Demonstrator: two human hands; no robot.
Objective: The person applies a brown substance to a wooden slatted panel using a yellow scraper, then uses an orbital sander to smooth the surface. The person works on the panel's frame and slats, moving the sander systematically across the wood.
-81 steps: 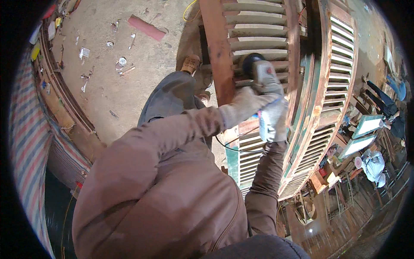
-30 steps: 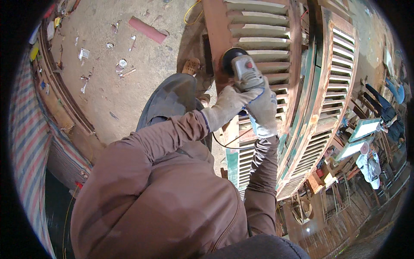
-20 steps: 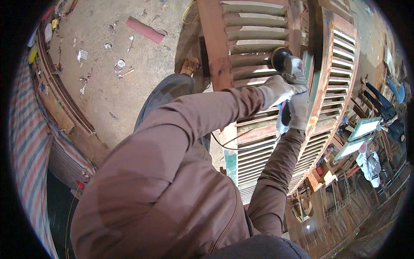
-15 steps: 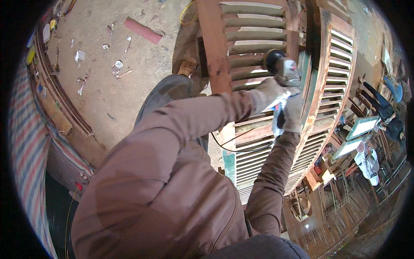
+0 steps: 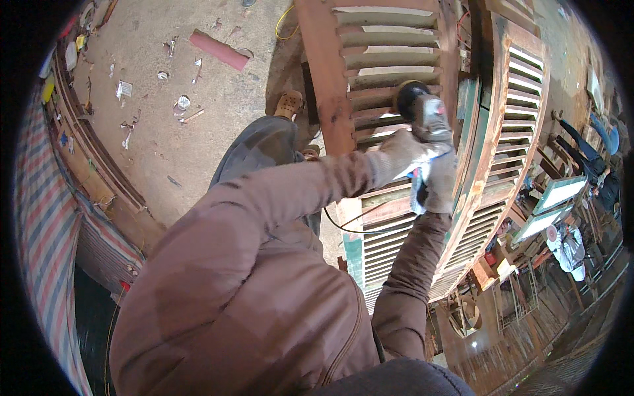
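Both my gloved hands are closed around an angle grinder (image 5: 432,122) with a grey metal head. My left hand (image 5: 401,153) grips it close behind the head; my right hand (image 5: 440,186) wraps the body further back. The dark round disc (image 5: 411,99) is over the slats of a louvered wooden shutter (image 5: 330,99), near its right-hand stile. Whether the disc touches the wood I cannot tell. Green paint (image 5: 354,257) shows on a lower part of the woodwork. A black cord (image 5: 350,230) loops below my left forearm.
Another louvered shutter (image 5: 505,132) stands along the right side. Scraps and a reddish strip (image 5: 219,49) lie on the dusty floor to the left. A striped tarp (image 5: 43,218) hangs at the left edge. At the far right, people (image 5: 566,251) are among frames and timber.
The grinder and both hands have shifted slightly to the left over the slats. Both hands keep their hold on it.
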